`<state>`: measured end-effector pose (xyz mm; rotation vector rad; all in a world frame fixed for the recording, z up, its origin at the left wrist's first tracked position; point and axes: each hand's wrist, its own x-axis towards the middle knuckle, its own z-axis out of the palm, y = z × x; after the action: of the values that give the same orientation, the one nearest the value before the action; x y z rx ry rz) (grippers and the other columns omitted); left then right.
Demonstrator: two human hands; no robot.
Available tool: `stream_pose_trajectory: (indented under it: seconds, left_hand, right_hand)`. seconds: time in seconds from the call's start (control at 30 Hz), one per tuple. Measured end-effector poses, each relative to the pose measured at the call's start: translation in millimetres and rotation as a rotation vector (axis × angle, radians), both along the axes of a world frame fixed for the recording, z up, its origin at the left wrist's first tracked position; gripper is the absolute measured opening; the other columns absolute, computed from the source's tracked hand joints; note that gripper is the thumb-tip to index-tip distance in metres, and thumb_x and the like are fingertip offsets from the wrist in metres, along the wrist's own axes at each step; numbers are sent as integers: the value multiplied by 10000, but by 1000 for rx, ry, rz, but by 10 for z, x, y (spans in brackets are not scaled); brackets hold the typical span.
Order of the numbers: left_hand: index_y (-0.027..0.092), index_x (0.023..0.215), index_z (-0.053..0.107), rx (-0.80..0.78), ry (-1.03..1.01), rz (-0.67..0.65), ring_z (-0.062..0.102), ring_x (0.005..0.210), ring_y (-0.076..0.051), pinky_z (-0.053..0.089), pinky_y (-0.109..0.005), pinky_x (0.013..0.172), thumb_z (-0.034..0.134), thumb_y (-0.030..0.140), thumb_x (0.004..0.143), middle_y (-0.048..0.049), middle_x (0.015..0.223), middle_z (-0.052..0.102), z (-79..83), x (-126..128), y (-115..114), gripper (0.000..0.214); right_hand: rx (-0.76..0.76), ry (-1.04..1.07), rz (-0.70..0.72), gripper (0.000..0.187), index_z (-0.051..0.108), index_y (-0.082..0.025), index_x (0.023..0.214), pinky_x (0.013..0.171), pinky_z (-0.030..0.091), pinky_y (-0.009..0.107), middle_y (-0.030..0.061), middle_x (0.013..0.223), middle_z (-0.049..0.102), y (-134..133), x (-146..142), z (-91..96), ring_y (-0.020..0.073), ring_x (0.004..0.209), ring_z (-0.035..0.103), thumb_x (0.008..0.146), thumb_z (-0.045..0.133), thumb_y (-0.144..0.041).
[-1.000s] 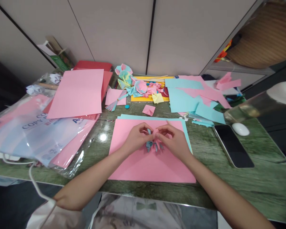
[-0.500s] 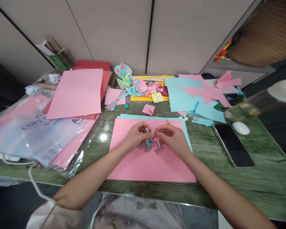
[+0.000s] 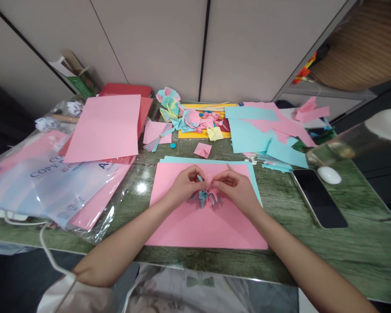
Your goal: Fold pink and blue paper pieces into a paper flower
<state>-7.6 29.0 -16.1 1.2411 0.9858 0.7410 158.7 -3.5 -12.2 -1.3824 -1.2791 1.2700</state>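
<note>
A pink and light-blue folded paper flower (image 3: pixel 208 196) stands over a stack of coloured sheets, between my two hands. Its petals point outward in several directions. With thumb and fingers pinched, my left hand (image 3: pixel 188 184) grips its left side near a blue petal. On the opposite side my right hand (image 3: pixel 233 188) pinches a pink part near the top. My fingertips hide some of the folds. Beneath lies a pink sheet (image 3: pixel 195 230), with light-blue paper (image 3: pixel 256 182) showing at its far and right edges.
Finished paper flowers (image 3: pixel 171 104), a small pink folded square (image 3: pixel 203 150) and a yellow tray (image 3: pixel 185 134) of small balls lie beyond. Cut paper (image 3: pixel 250 135), a phone (image 3: pixel 319 198) and a white mouse (image 3: pixel 329 175) are rightward; a plastic paper bag (image 3: pixel 58 187) lies left.
My hands stay almost in place, both still pinching the paper flower. Only a slight shift shows in the fingertips and in the blue petals at the front.
</note>
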Motion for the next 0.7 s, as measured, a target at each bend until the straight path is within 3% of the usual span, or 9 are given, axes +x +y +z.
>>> stream_pose_trajectory:
  seconds: [0.2,0.4,0.7]
  left_hand:
    - [155,725,477,-30,-53,-44,454,511,-44,337,-178,490,626,188,656,41,651,506,-8,-11,7,168]
    - [161,760,493,-98,-68,-169,539,574,-93,386,-211,543,617,193,671,18,651,557,-23,3,-10,156]
    - [147,739,524,45,58,-72,490,550,-72,361,-199,524,624,195,652,23,663,538,19,22,-24,141]
  right_hand:
    - [-9,-3,59,82,591,-207,730,799,468,387,-20,727,634,21,15,15,124,655,594,690,627,-269]
    - [-60,89,133,224,504,-202,681,682,467,339,-37,641,576,2,-4,47,117,584,558,698,633,-384]
    - [30,-98,101,299,504,-195,658,730,460,372,-27,626,567,4,-13,44,115,573,538,723,581,-476]
